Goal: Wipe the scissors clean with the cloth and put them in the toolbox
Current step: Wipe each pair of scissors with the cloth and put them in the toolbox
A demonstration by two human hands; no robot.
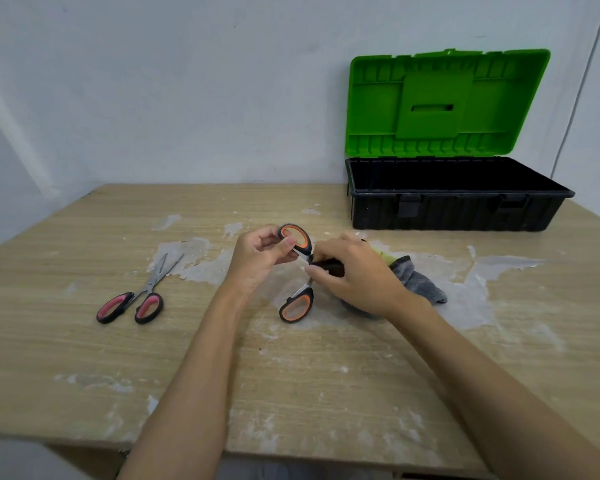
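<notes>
Orange-and-black scissors (297, 306) are held spread apart over the middle of the table. My left hand (258, 258) pinches their upper handle loop. My right hand (357, 275) grips a grey cloth (416, 280) bunched around the blades, which are hidden under it. The lower handle loop hangs near the table. A second pair, pink-handled scissors (137, 299), lies flat on the table to the left, untouched. The toolbox (454, 211) stands at the back right, black with its green lid raised; no contents show inside.
The wooden table (291, 393) has white smears across its middle and front. A white wall stands right behind the toolbox. The table's front edge runs just below my forearms.
</notes>
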